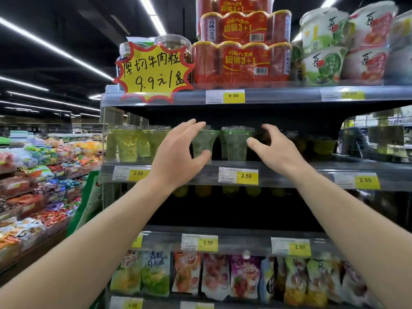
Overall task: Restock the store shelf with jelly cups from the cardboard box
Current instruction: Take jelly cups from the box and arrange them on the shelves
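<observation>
Green jelly: two clear cups of it stand side by side at the front edge of the middle shelf, both upright, long axis vertical, wide lidded rims up, narrow bases down.
Left cup: partly covered by the left hand, base right by the shelf lip.
Right cup: fully in view, just beside its neighbour, a thin gap between them.
Left hand: fingers spread over the left cup's top, thumb curving round its base; whether it actually grips, I cannot tell.
Right hand: fingers curled, apart from the thumb, which points at the right cup's side; holding nothing, contact unclear.
Further left: yellow-green cups line the same shelf, upright too.
Above: red can packs and a yellow price sign.
Below: fruit pouches hang in a row.
Price tags: yellow, reading 2.50.
</observation>
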